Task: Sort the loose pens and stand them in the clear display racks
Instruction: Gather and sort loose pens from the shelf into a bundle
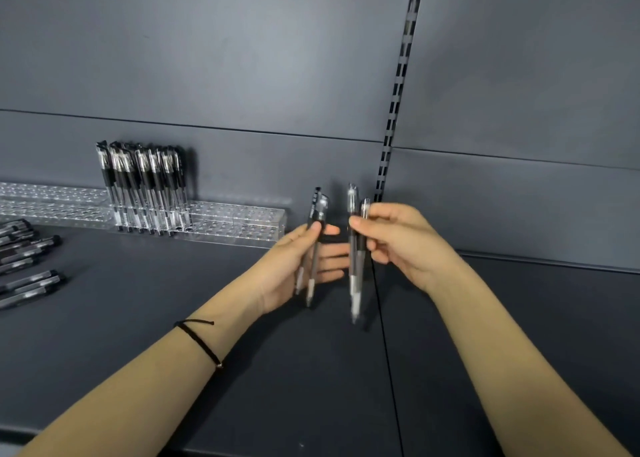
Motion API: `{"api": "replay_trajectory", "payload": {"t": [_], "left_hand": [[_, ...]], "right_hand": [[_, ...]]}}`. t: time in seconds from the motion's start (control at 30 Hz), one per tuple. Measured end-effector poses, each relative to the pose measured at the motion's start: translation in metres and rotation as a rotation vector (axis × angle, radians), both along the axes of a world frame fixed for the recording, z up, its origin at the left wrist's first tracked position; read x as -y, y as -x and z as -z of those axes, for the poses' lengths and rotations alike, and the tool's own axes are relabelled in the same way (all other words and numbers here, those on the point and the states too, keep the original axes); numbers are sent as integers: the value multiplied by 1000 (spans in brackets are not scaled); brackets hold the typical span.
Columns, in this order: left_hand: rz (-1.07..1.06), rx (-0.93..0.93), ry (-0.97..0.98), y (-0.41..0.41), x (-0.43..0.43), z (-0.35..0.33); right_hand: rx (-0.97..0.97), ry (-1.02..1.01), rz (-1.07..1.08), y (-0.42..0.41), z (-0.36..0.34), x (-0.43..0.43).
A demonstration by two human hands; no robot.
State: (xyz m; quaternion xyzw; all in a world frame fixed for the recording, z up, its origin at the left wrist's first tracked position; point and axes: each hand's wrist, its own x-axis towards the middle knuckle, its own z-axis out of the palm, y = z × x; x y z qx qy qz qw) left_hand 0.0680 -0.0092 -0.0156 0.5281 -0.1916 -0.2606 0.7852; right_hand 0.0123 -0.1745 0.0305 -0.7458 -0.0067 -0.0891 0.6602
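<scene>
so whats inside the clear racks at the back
A bunch of black pens stands upright in the clear racks; holes to either side look empty. Front pens hide those behind, so no count.

Dark grey shelf (138,318) meets a matching back panel (207,58) at the far side. Slotted upright (399,85) divides the panel right of centre.

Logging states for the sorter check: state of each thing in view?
left grip: holds left pen pair, upright
right grip: pinches right pen pair, upright
clear racks: on shelf, mostly unfilled
racked pens: standing upright
loose pens: lying flat, shelf's left
</scene>
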Motion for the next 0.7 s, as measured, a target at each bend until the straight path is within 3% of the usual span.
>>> {"api": "replay_trajectory", "payload": {"t": [0.1, 0.33, 0.57, 0.7], "left_hand": [[126, 83, -32, 16, 15, -1], [36, 279, -124, 18, 24, 10], [-3, 643, -287, 34, 20, 10], [80, 581, -362, 46, 17, 12]], "right_hand": [[117, 6, 88, 0, -2, 0], [226, 180, 131, 0, 0, -6], [393, 196, -61, 7, -6, -16], [345, 346, -102, 5, -2, -22]]}}
